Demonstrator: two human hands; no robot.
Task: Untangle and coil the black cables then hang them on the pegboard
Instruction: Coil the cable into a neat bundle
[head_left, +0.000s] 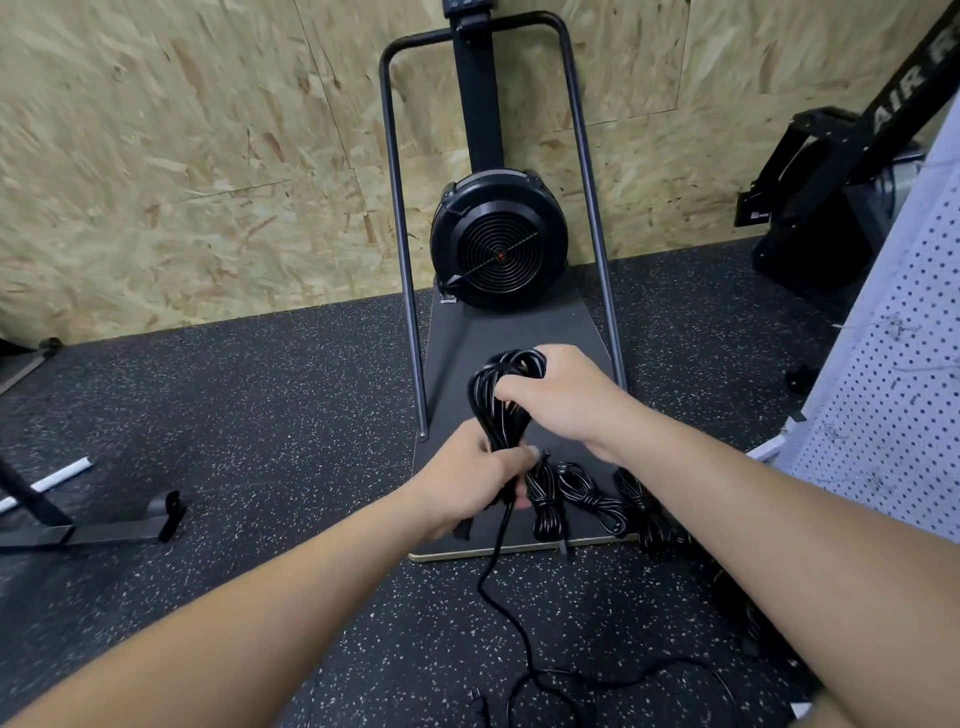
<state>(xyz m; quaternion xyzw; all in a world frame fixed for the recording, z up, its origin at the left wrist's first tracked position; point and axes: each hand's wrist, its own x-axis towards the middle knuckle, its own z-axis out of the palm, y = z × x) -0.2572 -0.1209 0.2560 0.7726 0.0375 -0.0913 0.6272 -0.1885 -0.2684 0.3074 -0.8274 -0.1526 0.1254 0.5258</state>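
A black cable coil (497, 405) hangs upright between both hands over the machine's platform. My left hand (475, 480) grips the lower part of the coil, thumb across the strands. My right hand (558, 397) holds the top loops, fingers curled through them. The cable's loose tail (501, 597) drops from my left hand to the floor and curls toward its plug (480, 704). Three bundled black cables (589, 499) lie side by side on the platform below my hands. The white pegboard (883, 395) stands at the right edge.
A black fan machine (498, 249) with a tubular frame leans on the wood-chip wall, its flat platform (519, 332) under my hands. Black gym equipment (831, 208) stands at the back right. A metal stand foot (104, 530) lies on the speckled rubber floor at left.
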